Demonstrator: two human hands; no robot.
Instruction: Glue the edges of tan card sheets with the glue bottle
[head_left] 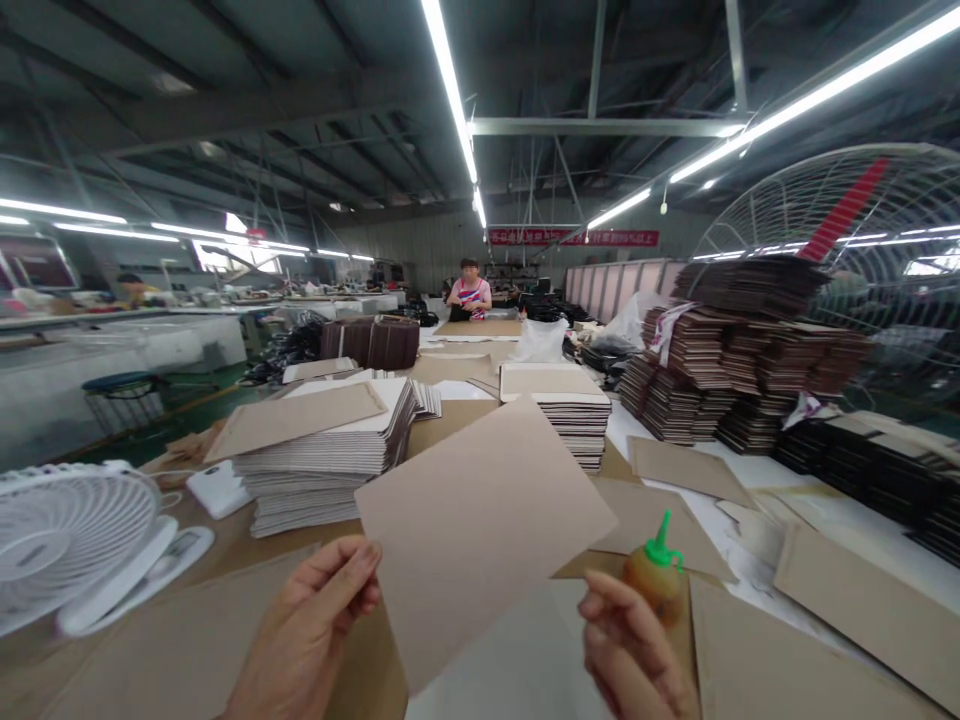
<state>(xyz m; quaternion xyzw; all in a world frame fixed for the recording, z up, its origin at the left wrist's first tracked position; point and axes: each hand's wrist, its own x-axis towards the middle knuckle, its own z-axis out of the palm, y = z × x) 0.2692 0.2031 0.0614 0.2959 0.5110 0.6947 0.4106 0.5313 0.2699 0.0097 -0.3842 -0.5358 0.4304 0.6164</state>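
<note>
Head view: left fingers (361, 566) pinch a tan sheet (487, 530) by its edge; right fingers (602, 604), empty, curl loosely alongside

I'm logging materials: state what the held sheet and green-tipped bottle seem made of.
The sheet in the left hand: probably paperboard, matte, showing no shine and holding flat from one edge. The bottle: likely smooth plastic, seemingly translucent, amber-brown showing through; its green nozzle: likely plastic, evenly coloured.

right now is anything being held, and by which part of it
The left hand pinches the tan sheet by its left edge; the right hand holds nothing visible.
</note>
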